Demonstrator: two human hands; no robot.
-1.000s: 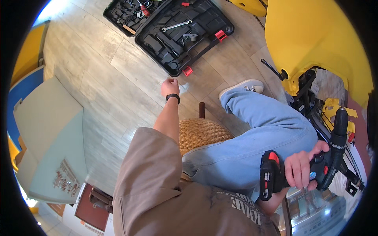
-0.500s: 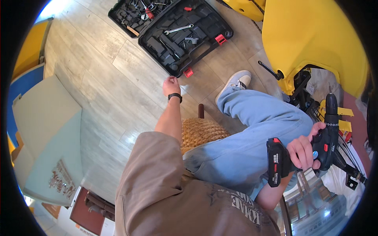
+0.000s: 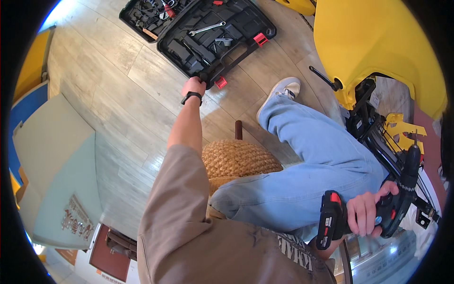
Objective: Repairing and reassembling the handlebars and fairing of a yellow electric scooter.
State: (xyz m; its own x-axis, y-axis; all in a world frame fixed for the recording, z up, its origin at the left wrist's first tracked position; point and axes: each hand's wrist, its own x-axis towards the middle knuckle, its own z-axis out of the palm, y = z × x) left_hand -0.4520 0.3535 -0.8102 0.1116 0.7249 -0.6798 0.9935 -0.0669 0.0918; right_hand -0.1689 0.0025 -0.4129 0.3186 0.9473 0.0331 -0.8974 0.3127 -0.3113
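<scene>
In my right hand point(image 3: 366, 213) I grip a black cordless drill point(image 3: 399, 199) by its handle, its battery pack toward my lap and its bit pointing away from me. My left hand point(image 3: 193, 87) is stretched out to the near corner of an open black tool case point(image 3: 243, 59) on the floor. Its fingers are curled at the case's rim, and what they hold, if anything, is hidden. A combination wrench point(image 3: 207, 29) and a small grey metal piece point(image 3: 223, 42) lie in this half of the case.
Several hand tools, one with a red handle point(image 3: 168, 9), lie in the case's other half. A large yellow machine body point(image 3: 373, 42) with a black lever point(image 3: 322, 77) stands at the right. Under me is a woven seat point(image 3: 241, 158). A pale panel point(image 3: 52, 128) stands at the left.
My left hand has moved forward to the case's near corner. My right hand and the drill have shifted lower and slightly right in view. The whole view has shifted slightly.
</scene>
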